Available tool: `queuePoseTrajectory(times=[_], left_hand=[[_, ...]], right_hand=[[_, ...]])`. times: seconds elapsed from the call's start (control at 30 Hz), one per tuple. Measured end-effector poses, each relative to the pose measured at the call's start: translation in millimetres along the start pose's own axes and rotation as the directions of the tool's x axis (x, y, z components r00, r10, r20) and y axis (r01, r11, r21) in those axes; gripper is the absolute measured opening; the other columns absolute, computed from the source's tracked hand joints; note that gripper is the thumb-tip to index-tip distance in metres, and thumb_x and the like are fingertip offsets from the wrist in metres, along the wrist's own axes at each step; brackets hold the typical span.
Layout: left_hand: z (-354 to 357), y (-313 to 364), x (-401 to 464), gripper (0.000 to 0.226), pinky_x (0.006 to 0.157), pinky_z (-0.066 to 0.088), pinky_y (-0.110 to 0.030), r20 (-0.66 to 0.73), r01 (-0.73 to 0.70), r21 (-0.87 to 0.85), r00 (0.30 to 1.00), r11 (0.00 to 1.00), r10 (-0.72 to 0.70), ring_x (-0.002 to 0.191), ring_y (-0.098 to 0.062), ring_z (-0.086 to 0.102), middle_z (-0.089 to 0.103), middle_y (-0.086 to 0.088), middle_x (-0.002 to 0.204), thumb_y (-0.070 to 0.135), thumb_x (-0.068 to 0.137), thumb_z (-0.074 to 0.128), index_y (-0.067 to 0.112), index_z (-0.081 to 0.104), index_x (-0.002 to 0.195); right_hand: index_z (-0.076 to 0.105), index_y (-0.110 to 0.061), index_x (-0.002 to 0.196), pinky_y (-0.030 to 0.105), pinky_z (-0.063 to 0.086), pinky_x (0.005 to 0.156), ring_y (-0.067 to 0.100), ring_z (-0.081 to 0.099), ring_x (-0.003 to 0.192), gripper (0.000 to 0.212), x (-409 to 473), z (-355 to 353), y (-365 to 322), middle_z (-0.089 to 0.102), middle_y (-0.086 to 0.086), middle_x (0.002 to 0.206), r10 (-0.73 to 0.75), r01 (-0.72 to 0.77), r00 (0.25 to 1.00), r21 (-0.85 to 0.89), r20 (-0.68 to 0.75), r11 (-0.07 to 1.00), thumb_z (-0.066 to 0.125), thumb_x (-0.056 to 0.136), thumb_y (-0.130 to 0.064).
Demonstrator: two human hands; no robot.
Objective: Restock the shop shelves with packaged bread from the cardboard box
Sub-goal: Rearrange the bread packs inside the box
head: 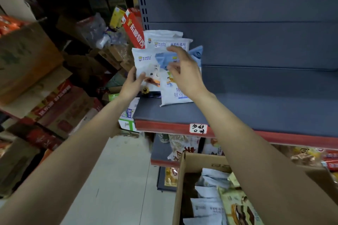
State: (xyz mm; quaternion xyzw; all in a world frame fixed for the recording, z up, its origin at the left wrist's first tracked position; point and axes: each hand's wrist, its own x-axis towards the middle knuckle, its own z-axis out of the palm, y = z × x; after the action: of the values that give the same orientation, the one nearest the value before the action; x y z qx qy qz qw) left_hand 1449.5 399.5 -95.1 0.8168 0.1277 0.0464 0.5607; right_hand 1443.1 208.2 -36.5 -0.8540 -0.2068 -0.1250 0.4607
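The grey shelf (pixel 256 100) fills the right of the view, its red front edge (pixel 164 126) carrying a handwritten label (pixel 198 128). At the shelf's left end stands a small cluster of white bread packets: two packets at the back (pixel 164 37) lean against the rear panel, a front packet (pixel 146 65) stands upright before them, and a further packet (pixel 173 93) lies tilted with its lower edge on the shelf board.

Below, at the bottom right, the open cardboard box (pixel 180 188) holds more packets (pixel 208 206), white ones and a yellowish one, lying loosely on one another. Stacked cartons (pixel 27 56) crowd the left side of the aisle, and a red carton (pixel 133 29) stands tilted just beside the shelf upright. A lower shelf (pixel 161 150) carries other snack bags.

The left hand (pixel 130 85) grips the front packet at its lower left edge, thumb on the printed face and the other fingers behind it, out of sight. The right hand (pixel 184 71) hovers over the tilted packet and a blue-topped packet (pixel 196 53) behind it; its fingers (pixel 175 49) are spread wide and loosely bent, and whether the fingertips touch the wrapping I cannot tell.
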Motion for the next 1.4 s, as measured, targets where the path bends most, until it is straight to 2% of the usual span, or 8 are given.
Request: queuePoseTrajectory(times=[0.1,0.23,0.33,0.73,0.87,1.13,1.27,1.4], left_hand=[[6,-2,-11,0.061,0.106,0.036,-0.036,-0.014,0.018,-0.096,1.0,0.995,-0.02,0.131,-0.015,0.04,0.036,0.006,0.149,0.045,0.097,0.044,0.026,0.018,0.149],[12,-7,-32,0.066,0.109,0.033,-0.031,-0.067,-0.037,-0.158,0.997,0.987,0.026,0.134,-0.012,0.036,0.033,0.005,0.151,0.03,0.094,0.056,0.024,0.019,0.149],[18,-10,-38,0.068,0.104,0.03,-0.025,-0.029,-0.035,-0.088,0.999,0.995,0.032,0.137,-0.015,0.033,0.032,0.002,0.152,0.024,0.093,0.057,0.027,0.019,0.149],[25,4,-81,0.049,0.093,0.029,-0.005,-0.259,-0.146,0.166,0.948,0.975,0.187,0.133,-0.017,0.037,0.043,-0.001,0.142,0.024,0.094,0.053,0.017,0.038,0.14],[46,8,-154,0.026,0.087,0.045,-0.026,-0.337,-0.321,0.146,0.873,0.936,0.352,0.1,-0.006,0.056,0.062,0.01,0.103,0.023,0.091,0.051,0.023,0.055,0.117],[145,-49,-281,0.025,0.055,0.046,-0.024,0.336,-0.547,0.351,0.831,0.76,0.443,0.064,-0.001,0.056,0.067,0.01,0.075,0.032,0.091,0.047,0.022,0.067,0.1],[202,-102,-314,0.029,0.078,0.05,-0.032,0.745,-0.538,0.47,0.667,0.7,0.013,0.109,-0.008,0.052,0.061,0.013,0.113,0.034,0.094,0.05,0.028,0.054,0.122],[253,-149,-347,0.051,0.096,0.042,-0.035,0.806,-0.509,0.552,0.528,0.661,-0.266,0.127,-0.019,0.039,0.042,0.001,0.138,0.037,0.092,0.054,0.026,0.038,0.139]], right_hand=[[0.048,-0.019,0.132,0.025,0.049,0.085,0.018,0.054,0.117,0.056,-25,-1,16,0.035,-0.001,0.149,-0.026,0.024,0.997,-0.021,-0.072,0.999,0.049,0.084,0.009],[0.039,-0.029,0.138,0.047,0.03,0.109,0.037,0.025,0.135,0.062,-68,-6,52,0.012,0.013,0.154,0.233,-0.271,0.96,-0.301,-0.156,0.914,0.066,0.083,-0.015],[0.027,-0.041,0.139,0.049,0.043,0.098,0.041,0.042,0.122,0.07,-71,-2,62,0.022,0.017,0.148,0.379,-0.376,0.925,-0.246,-0.034,0.894,0.068,0.084,-0.026],[0.034,-0.031,0.141,0.043,0.045,0.092,0.03,0.035,0.126,0.057,-111,-1,28,0.027,0.008,0.147,0.205,-0.201,0.978,-0.313,-0.021,0.928,0.06,0.091,-0.027],[0.059,-0.013,0.119,0.033,0.038,0.1,0.024,0.046,0.116,0.028,-206,-34,39,0.052,0.007,0.129,-0.012,-0.023,0.991,-0.26,-0.135,0.965,0.053,0.092,-0.019],[0.067,-0.014,0.107,0.032,0.052,0.058,0.029,0.065,0.08,0.02,-408,-111,114,0.068,0.009,0.099,0.494,-0.382,0.844,-0.413,0.21,0.827,0.061,0.088,-0.007],[0.063,-0.017,0.117,0.037,0.054,0.07,0.026,0.062,0.098,0.029,-481,-137,149,0.064,0.007,0.111,0.74,-0.539,0.633,-0.557,0.226,0.632,0.06,0.089,-0.011],[0.041,-0.02,0.136,0.039,0.045,0.096,0.03,0.041,0.127,0.051,-526,-139,171,0.046,0.008,0.137,0.87,-0.501,0.386,-0.722,0.307,0.477,0.06,0.089,-0.019]])
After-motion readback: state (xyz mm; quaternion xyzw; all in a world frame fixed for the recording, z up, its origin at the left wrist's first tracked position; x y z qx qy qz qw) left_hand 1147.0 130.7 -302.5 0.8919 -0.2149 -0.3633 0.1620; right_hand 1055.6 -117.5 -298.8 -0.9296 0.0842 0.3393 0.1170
